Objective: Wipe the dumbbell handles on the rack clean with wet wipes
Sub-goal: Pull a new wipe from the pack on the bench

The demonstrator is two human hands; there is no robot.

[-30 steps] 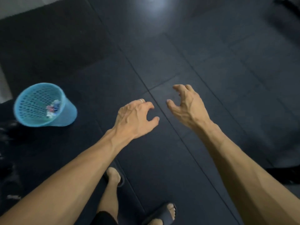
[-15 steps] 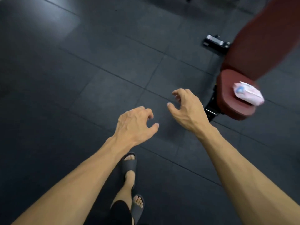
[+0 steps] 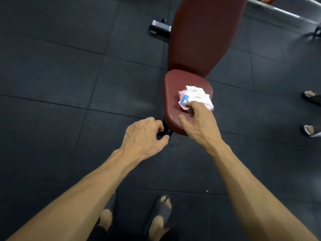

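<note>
The pack of wet wipes [image 3: 195, 97], white and pink with a blue mark on its near-left corner, lay on the right half of a dark red padded bench seat [image 3: 173, 108] just above the middle of the frame. The right hand [image 3: 199, 125] reached over the seat's near edge with its fingers loosely bent; the index fingertip sat at the pack's near edge, and whether it touched the wrapper could not be told; it had hold of nothing plainly visible. The left hand [image 3: 144, 136] hovered left of the seat's near end, above the black frame bracket under it, fingers curled loosely with a gap between thumb and fingers, gripping nothing; a thin ring [image 3: 149, 118] showed on one finger. Beyond the seat the red backrest [image 3: 203, 33] ran toward the top of the frame, and a black bench foot [image 3: 160, 29] stuck out to its left. Dark rubber floor tiles [image 3: 60, 75] spread all around. The person's own two feet in dark slides [image 3: 160, 214] stood at the bottom centre, and another person's sandalled feet [image 3: 311, 130] appeared at the right edge.
</note>
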